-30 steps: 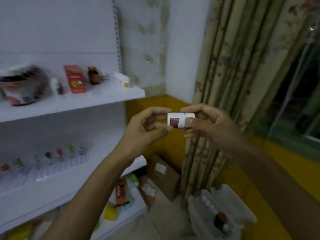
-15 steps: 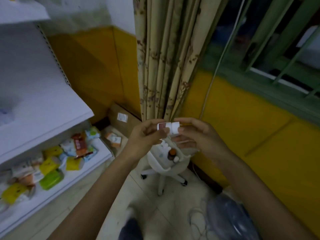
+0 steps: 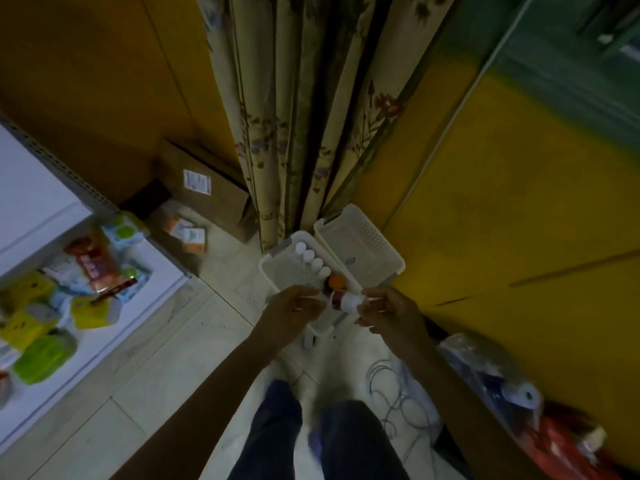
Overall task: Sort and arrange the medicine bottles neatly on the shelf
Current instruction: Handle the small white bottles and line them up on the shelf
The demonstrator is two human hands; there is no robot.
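Fingers of the right hand [image 3: 391, 311] pinch the white end of a small medicine bottle [image 3: 348, 302]. The bottle lies sideways, long axis left-right, red-labelled end toward the left hand [image 3: 292, 306]. That hand's curled fingers sit just beside it; contact is too blurred to tell. The bottle is over the white basket [image 3: 294, 273], near its row of white-capped bottles [image 3: 311, 259].

A floral curtain [image 3: 311, 116] hangs in folds, its hem near the pale tiled floor [image 3: 156, 375]. Left of the curtain the mustard wall [image 3: 86, 64] is in shadow, and a brown cardboard box [image 3: 204, 188] lies on the floor by the curtain's foot on that side. Farther left of the curtain stands a white shelf [image 3: 34, 188]. Right of the curtain a brighter yellow wall [image 3: 519, 202] runs under a green window frame [image 3: 571, 46]. The light is dim.
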